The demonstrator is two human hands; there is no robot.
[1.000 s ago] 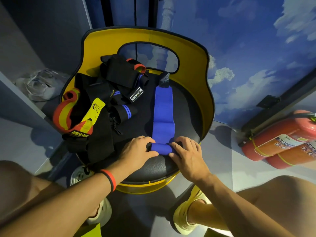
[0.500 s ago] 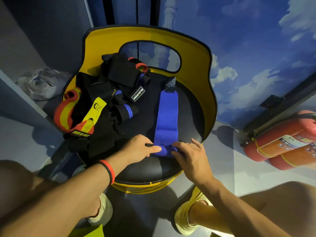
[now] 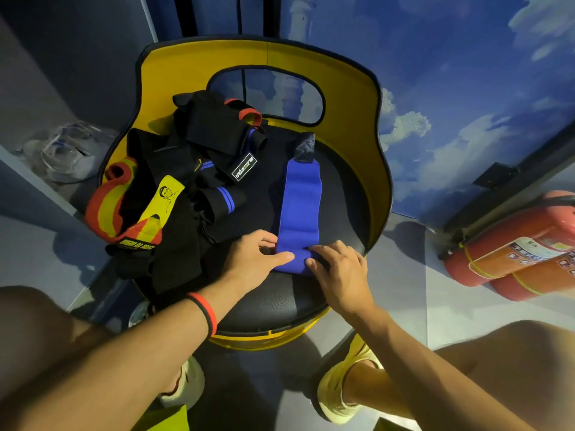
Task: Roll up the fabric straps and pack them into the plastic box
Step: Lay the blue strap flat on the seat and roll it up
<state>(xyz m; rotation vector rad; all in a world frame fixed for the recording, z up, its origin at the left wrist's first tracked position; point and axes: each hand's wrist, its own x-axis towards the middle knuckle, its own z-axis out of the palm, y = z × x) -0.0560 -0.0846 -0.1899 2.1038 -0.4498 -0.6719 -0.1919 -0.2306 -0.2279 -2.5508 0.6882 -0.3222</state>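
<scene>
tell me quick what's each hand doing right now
left hand pinches the rolled end of the blue strap
right hand holds the same roll

A chair stands in the middle, with a curved yellow backrest edged in black and a round black padded seat. An oval opening is cut through the backrest. Behind and to the right, the wall is painted as blue sky with white clouds, and a dark strip runs slantwise across it. Two red fire extinguishers lie side by side against its foot. The floor is pale grey. At left rises a plain grey wall, dimly lit.
</scene>
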